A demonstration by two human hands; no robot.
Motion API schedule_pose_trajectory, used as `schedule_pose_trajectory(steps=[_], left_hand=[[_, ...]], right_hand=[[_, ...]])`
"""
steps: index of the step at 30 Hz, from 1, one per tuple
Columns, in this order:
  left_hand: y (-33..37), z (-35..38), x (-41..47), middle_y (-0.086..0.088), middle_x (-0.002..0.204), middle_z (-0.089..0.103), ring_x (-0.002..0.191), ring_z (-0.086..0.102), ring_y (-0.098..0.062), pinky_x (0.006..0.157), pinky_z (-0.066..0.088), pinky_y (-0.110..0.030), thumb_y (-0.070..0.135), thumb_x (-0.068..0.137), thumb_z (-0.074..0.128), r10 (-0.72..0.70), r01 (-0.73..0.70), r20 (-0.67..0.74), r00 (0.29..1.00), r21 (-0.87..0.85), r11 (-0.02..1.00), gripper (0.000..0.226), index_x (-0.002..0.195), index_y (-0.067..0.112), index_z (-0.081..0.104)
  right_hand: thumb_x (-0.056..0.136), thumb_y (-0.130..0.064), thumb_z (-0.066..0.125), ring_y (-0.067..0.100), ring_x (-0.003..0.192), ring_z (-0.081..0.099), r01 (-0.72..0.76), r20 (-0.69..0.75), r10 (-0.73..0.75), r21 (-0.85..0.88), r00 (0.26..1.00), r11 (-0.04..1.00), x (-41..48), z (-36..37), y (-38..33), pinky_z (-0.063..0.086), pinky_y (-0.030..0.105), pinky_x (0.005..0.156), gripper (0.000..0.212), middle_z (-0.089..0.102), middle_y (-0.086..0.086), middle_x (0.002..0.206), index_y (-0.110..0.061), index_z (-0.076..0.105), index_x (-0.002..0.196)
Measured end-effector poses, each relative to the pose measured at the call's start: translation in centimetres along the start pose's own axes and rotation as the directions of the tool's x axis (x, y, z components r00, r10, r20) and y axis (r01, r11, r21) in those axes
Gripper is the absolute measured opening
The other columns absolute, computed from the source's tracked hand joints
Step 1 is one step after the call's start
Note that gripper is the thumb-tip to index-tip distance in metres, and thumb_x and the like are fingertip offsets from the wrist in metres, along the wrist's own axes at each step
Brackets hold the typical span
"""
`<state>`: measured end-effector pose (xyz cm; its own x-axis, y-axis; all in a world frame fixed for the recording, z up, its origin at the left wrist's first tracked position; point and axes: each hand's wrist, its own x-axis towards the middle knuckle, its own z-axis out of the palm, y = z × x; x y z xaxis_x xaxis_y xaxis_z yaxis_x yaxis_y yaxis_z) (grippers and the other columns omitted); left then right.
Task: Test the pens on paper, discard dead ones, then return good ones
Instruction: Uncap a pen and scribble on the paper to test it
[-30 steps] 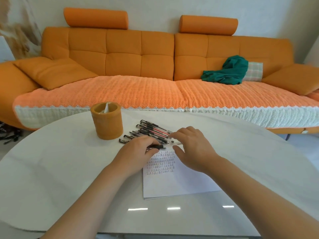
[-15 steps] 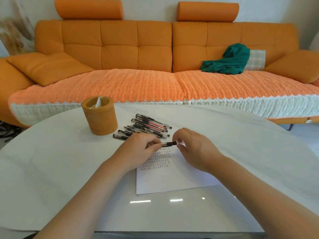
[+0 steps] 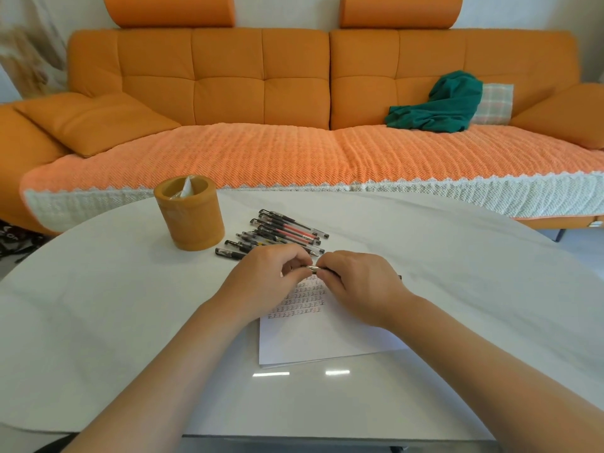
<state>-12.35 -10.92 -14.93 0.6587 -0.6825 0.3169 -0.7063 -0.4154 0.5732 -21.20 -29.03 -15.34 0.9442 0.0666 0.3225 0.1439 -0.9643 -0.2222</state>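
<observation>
On the white table point(image 3: 98, 322), closest in, lies a sheet of paper point(image 3: 310, 341). Its near part is blank and its far part is filled with rows of small test marks. Both forearms reach in over the table, and the hands meet just above the far edge of the sheet. The left hand point(image 3: 264, 282) and the right hand point(image 3: 359, 286) have their fingers curled, and together they pinch one pen point(image 3: 314, 269). Only a short silvery stretch of it shows between the fingertips, and its dark end sticks out past the right hand. Just beyond the hands the loose pens point(image 3: 281, 232) lie in a slanted heap on the table. The round tan pen holder point(image 3: 189, 217) stands upright to their left. Behind the table runs an orange sofa point(image 3: 228, 76), with a crumpled green cloth point(image 3: 438, 106) resting against a checked cushion point(image 3: 495, 103).
</observation>
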Motion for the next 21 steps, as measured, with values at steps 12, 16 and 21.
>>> schedule_pose_trajectory(steps=[12,16,21], left_hand=[[-0.1,-0.6,0.1,0.018,0.088,0.069,0.086,0.062,0.0,0.078,0.052,-0.024,0.031,0.092,0.07,-0.033,0.033,-0.024,0.999,0.01,0.999,0.011,0.103,0.029,0.072],[-0.2,-0.9,0.1,0.018,0.087,0.067,0.084,0.062,0.0,0.075,0.053,-0.027,0.033,0.092,0.07,-0.061,0.061,0.005,0.998,0.025,0.998,0.008,0.099,0.032,0.07],[-0.4,-1.2,-0.1,0.019,0.085,0.058,0.08,0.057,-0.002,0.068,0.048,-0.024,0.033,0.093,0.066,-0.138,0.126,0.06,0.989,0.162,0.979,0.004,0.095,0.031,0.063]], right_hand=[[0.101,-0.057,0.034,0.02,0.065,0.052,-0.098,0.009,0.099,-0.047,0.995,0.994,0.6,-0.1,-0.8,0.037,0.03,0.053,0.034,0.058,-0.005,0.066,-0.034,0.058,0.106],[0.1,-0.061,0.032,0.015,0.07,0.053,-0.117,0.099,0.116,-0.003,0.988,0.993,0.8,-0.4,-0.6,0.033,0.029,0.053,0.037,0.061,-0.008,0.071,-0.038,0.051,0.12],[0.099,-0.017,0.032,0.028,0.071,0.053,-0.192,0.138,0.161,0.255,0.977,0.948,0.0,-1.1,-0.2,0.043,0.045,0.067,0.026,0.056,0.003,0.075,-0.029,0.035,0.12]])
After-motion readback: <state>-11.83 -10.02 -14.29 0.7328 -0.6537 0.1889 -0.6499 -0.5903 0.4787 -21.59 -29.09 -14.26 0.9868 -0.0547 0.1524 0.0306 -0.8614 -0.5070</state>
